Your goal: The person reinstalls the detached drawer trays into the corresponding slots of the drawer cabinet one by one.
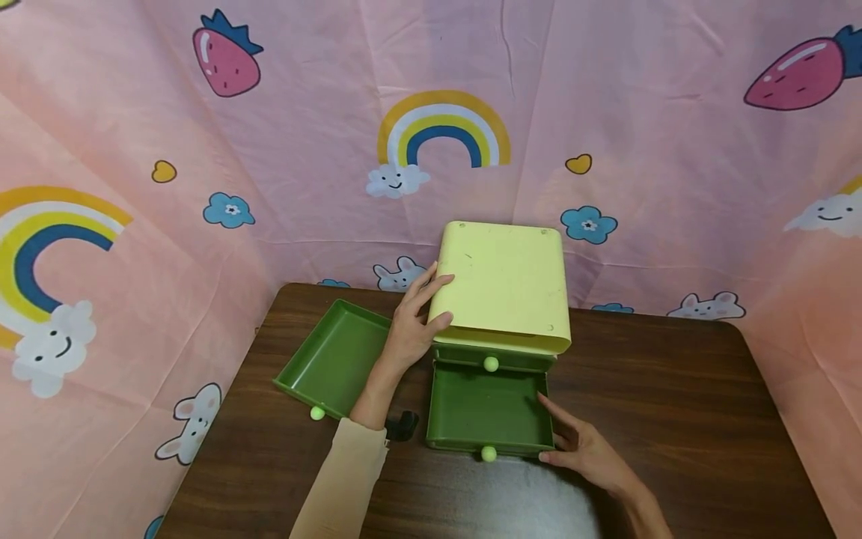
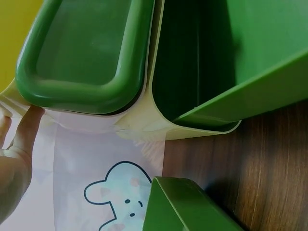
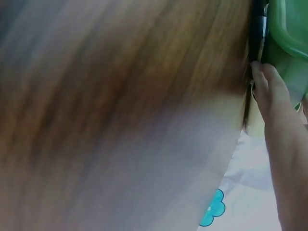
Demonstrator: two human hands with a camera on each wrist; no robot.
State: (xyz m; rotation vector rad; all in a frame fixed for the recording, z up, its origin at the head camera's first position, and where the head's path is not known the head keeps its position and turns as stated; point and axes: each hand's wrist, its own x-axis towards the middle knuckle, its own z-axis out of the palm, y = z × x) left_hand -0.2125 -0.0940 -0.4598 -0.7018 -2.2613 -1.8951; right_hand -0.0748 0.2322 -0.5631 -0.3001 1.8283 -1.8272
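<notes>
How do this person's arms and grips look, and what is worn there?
The left forearm has a plain cream fabric sleeve; the right forearm shows none. The left grip and right grip are bare human hands, without visible gloves or rings.

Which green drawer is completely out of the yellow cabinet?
The left drawer, lying on the table; the middle drawer is pushed in, the bottom drawer only pulled partway.

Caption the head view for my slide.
Left fingers on a yellow cabinet, right fingers at its open lower drawer; another green drawer on the table.
</notes>
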